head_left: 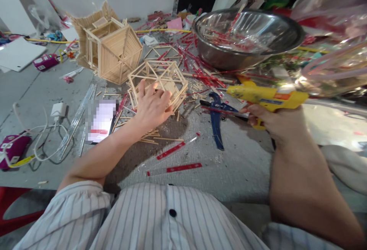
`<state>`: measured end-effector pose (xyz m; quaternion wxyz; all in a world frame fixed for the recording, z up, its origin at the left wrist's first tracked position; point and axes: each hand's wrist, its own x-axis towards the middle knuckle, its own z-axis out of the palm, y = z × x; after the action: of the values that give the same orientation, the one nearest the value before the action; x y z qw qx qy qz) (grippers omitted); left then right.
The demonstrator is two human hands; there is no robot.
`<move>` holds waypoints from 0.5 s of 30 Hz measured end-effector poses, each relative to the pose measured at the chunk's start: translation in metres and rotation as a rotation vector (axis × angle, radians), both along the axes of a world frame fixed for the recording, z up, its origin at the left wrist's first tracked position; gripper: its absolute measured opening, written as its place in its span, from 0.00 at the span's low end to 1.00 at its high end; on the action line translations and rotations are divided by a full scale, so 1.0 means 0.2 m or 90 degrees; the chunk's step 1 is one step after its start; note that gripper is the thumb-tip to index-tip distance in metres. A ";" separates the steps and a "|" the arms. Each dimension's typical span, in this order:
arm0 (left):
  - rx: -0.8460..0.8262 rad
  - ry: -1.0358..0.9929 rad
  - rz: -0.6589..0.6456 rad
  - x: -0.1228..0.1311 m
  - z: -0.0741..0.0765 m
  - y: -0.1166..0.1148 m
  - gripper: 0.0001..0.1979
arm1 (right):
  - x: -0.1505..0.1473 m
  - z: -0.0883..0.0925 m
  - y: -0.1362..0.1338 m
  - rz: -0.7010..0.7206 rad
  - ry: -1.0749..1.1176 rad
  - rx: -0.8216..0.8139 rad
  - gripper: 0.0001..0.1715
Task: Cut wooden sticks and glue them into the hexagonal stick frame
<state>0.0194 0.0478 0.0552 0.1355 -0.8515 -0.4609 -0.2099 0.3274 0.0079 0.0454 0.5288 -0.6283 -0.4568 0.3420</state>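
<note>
My left hand point(155, 104) lies over a small open frame of wooden sticks point(158, 75), its fingers curled over the top bars and holding it. My right hand point(266, 120) grips a yellow glue gun point(266, 95) by its handle, the nozzle pointing left toward the frame but apart from it. Just left of my right hand, blue-handled pliers or cutters point(217, 125) lie on the table. Behind the frame stands a larger many-sided piece of wooden sticks point(116, 49), its faces filled with sticks. Loose wooden sticks point(151, 137) are scattered under and around my left hand.
A steel bowl point(206, 53) with red-and-clear wrappers stands at the back right. Red strips point(183, 168) lie in front. On the left are a lit phone point(101, 122), a white charger with cable point(59, 110) and clear plastic strips. Plastic bags point(338, 66) crowd the far right.
</note>
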 end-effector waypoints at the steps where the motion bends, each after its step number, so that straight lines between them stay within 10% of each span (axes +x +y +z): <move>1: -0.012 0.000 -0.004 -0.02 0.00 0.01 0.08 | 0.00 0.00 0.00 -0.001 0.001 -0.001 0.21; 9: -0.082 -0.008 -0.039 -0.13 0.02 0.10 0.13 | 0.02 -0.04 0.01 0.042 -0.014 0.014 0.19; 15: -0.201 0.064 -0.026 -0.22 0.21 0.08 0.27 | 0.01 -0.02 0.00 0.039 -0.011 0.018 0.17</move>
<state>-0.0239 0.0638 0.0965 0.0185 -0.8809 -0.4633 -0.0947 0.3292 0.0077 0.0413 0.5229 -0.6093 -0.4850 0.3464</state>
